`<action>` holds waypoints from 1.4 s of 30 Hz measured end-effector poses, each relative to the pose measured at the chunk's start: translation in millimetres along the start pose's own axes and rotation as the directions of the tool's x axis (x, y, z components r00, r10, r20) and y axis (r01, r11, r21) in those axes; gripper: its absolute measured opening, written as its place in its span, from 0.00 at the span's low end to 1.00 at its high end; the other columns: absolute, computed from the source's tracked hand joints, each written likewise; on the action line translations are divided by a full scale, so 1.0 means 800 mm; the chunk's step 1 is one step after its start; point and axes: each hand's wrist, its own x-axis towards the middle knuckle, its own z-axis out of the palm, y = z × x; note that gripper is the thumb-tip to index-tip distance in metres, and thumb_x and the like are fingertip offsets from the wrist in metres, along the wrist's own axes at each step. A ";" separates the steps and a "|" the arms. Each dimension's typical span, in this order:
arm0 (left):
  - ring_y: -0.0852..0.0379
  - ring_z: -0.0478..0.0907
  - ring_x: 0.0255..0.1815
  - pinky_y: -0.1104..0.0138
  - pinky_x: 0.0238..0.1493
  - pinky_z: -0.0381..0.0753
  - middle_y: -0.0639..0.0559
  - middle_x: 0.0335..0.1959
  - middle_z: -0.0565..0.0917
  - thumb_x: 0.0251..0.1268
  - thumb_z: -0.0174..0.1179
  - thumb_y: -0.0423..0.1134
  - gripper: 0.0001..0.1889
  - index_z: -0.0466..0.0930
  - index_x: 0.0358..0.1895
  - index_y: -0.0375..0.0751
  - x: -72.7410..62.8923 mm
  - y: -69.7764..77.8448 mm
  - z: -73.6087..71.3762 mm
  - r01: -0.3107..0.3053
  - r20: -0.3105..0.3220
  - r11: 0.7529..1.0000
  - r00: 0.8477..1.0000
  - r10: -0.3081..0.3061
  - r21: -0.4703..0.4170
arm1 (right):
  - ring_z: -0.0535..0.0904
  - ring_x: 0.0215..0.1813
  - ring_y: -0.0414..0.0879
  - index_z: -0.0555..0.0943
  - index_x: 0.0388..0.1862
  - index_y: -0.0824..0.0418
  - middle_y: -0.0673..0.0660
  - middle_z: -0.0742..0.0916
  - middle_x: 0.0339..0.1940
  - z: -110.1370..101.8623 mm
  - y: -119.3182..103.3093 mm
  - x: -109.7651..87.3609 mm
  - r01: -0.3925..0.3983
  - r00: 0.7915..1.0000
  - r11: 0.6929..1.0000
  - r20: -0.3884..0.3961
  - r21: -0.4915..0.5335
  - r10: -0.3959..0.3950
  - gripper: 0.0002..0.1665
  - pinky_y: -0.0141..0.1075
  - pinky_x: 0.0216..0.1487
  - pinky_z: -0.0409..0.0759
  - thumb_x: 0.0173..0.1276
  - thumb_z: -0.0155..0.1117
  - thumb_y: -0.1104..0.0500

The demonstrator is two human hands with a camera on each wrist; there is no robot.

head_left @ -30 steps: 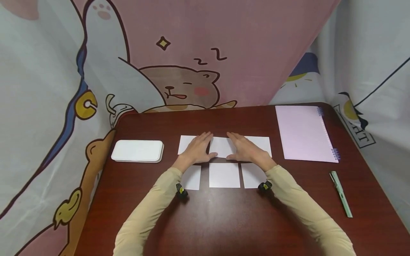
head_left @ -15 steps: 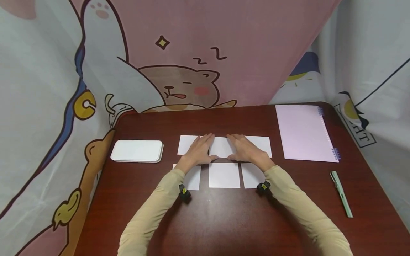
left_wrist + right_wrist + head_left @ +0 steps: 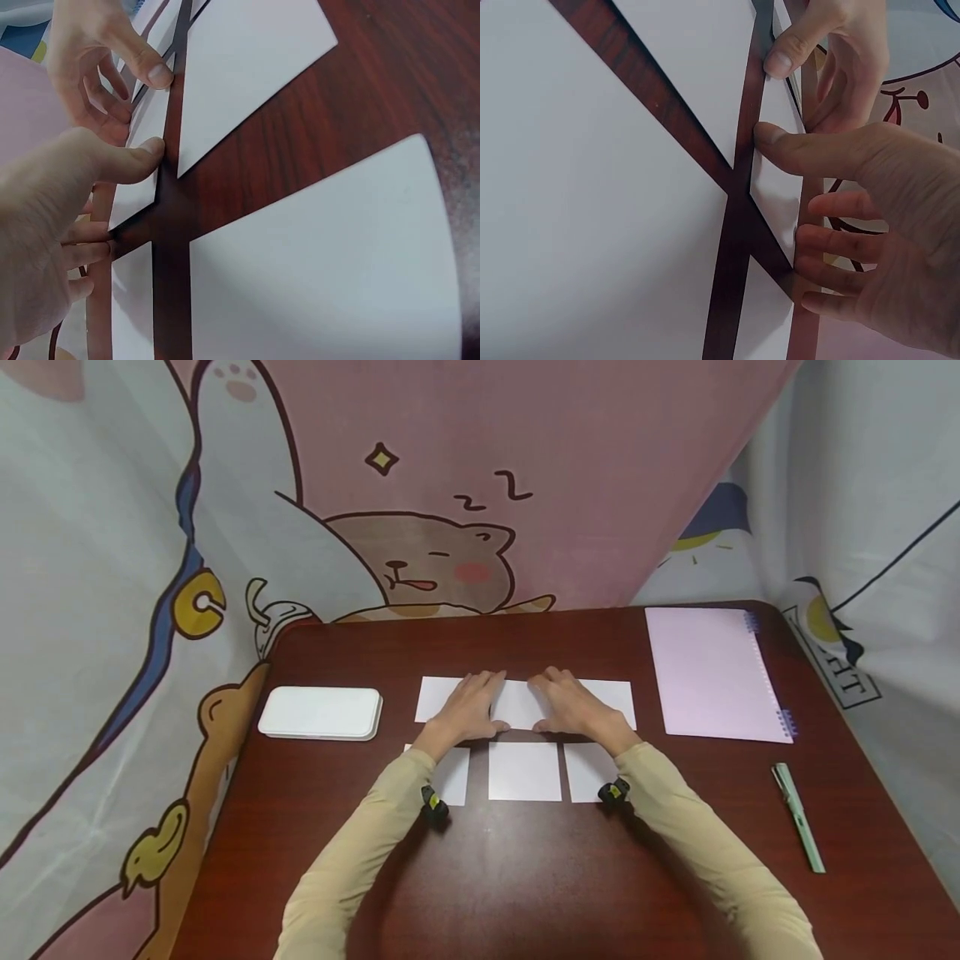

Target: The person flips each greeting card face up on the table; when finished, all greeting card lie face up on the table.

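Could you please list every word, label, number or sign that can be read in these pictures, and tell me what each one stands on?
"Z Z": on the pink cloth, above the drawn sleeping animal.
"HT": on the white cloth at right, in a printed frame; letters before it, if any, are unclear.
White cards, pink notebook, pen, white case: no readable lettering.
Wrist cameras: any markings too small to read.

And there on the right lay the pink notebook, green pen nearer the front; out left sat a white case, cartoon-printed cloth behind!
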 end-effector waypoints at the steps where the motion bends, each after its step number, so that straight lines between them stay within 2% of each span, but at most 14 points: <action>1: 0.45 0.65 0.76 0.52 0.81 0.55 0.42 0.73 0.69 0.59 0.72 0.54 0.51 0.54 0.80 0.38 0.000 0.000 0.000 0.003 -0.002 1.000 1.000 -0.003 -0.007 | 0.75 0.61 0.66 0.74 0.68 0.66 0.68 0.78 0.60 0.000 0.000 0.000 -0.002 1.000 1.000 0.002 0.003 0.002 0.49 0.54 0.63 0.77 0.49 0.84 0.50; 6: 0.45 0.70 0.69 0.55 0.74 0.67 0.43 0.67 0.70 0.54 0.76 0.54 0.55 0.54 0.80 0.39 0.001 0.000 -0.002 0.006 -0.031 0.999 0.999 -0.007 -0.039 | 0.75 0.61 0.66 0.73 0.70 0.66 0.69 0.77 0.61 -0.001 0.002 0.002 -0.021 1.000 1.000 0.011 -0.006 0.021 0.52 0.55 0.63 0.78 0.49 0.84 0.49; 10: 0.47 0.71 0.65 0.57 0.69 0.72 0.43 0.66 0.69 0.51 0.78 0.55 0.57 0.55 0.79 0.37 0.002 -0.001 -0.002 -0.005 -0.059 0.999 0.998 0.002 -0.048 | 0.74 0.62 0.66 0.72 0.70 0.67 0.69 0.76 0.61 -0.004 0.003 0.003 -0.044 0.999 0.999 0.019 0.006 0.043 0.50 0.55 0.64 0.77 0.51 0.83 0.51; 17: 0.48 0.71 0.65 0.57 0.67 0.74 0.43 0.68 0.65 0.48 0.80 0.54 0.55 0.60 0.77 0.36 0.003 -0.001 -0.002 -0.024 -0.100 0.998 0.995 0.019 -0.050 | 0.76 0.59 0.63 0.77 0.65 0.67 0.67 0.79 0.57 -0.014 0.003 0.008 -0.065 0.996 0.997 -0.054 0.032 0.066 0.36 0.53 0.59 0.80 0.57 0.78 0.61; 22: 0.46 0.72 0.62 0.55 0.62 0.77 0.43 0.65 0.68 0.53 0.78 0.47 0.45 0.67 0.72 0.38 0.004 -0.001 -0.005 -0.045 -0.149 0.997 0.988 0.035 -0.063 | 0.80 0.53 0.60 0.84 0.54 0.65 0.63 0.83 0.50 -0.022 0.003 0.010 -0.060 0.989 0.998 -0.133 0.031 0.064 0.21 0.53 0.53 0.82 0.61 0.74 0.63; 26: 0.48 0.76 0.56 0.56 0.57 0.79 0.45 0.59 0.73 0.60 0.74 0.43 0.32 0.74 0.66 0.39 0.004 -0.002 -0.008 -0.074 -0.221 0.996 0.973 0.062 -0.048 | 0.83 0.48 0.57 0.86 0.49 0.63 0.61 0.84 0.45 -0.026 0.003 0.009 -0.042 0.980 0.998 -0.190 0.044 0.050 0.15 0.52 0.48 0.84 0.63 0.73 0.64; 30: 0.51 0.78 0.47 0.59 0.51 0.81 0.47 0.53 0.77 0.68 0.67 0.39 0.19 0.80 0.59 0.39 0.004 -0.004 -0.013 -0.123 -0.311 0.992 0.945 0.105 -0.039 | 0.83 0.45 0.55 0.86 0.45 0.63 0.59 0.85 0.42 -0.032 -0.001 0.008 -0.019 0.971 0.999 -0.238 0.040 0.028 0.11 0.49 0.43 0.85 0.63 0.72 0.64; 34: 0.54 0.78 0.40 0.63 0.46 0.81 0.49 0.47 0.79 0.72 0.62 0.37 0.11 0.84 0.54 0.40 0.002 -0.003 -0.021 -0.158 -0.370 0.987 0.920 0.133 -0.038 | 0.85 0.43 0.54 0.87 0.43 0.62 0.59 0.86 0.40 -0.042 -0.006 0.005 -0.011 0.962 1.000 -0.271 0.029 0.018 0.08 0.48 0.41 0.85 0.64 0.72 0.65; 38: 0.57 0.79 0.39 0.64 0.44 0.82 0.52 0.43 0.80 0.74 0.60 0.37 0.08 0.86 0.49 0.42 -0.001 0.002 -0.032 -0.161 -0.388 0.986 0.913 0.130 -0.051 | 0.85 0.40 0.54 0.87 0.40 0.62 0.59 0.87 0.38 -0.054 -0.011 0.001 0.011 0.951 1.000 -0.309 0.022 -0.003 0.05 0.47 0.40 0.85 0.65 0.71 0.65; 42: 0.59 0.80 0.39 0.65 0.43 0.83 0.53 0.41 0.82 0.74 0.61 0.37 0.07 0.87 0.45 0.44 -0.004 0.006 -0.041 -0.157 -0.389 0.987 0.912 0.128 -0.042 | 0.84 0.38 0.53 0.87 0.37 0.62 0.58 0.86 0.35 -0.062 -0.017 -0.006 0.041 0.937 0.999 -0.347 0.006 -0.036 0.04 0.47 0.37 0.84 0.64 0.72 0.66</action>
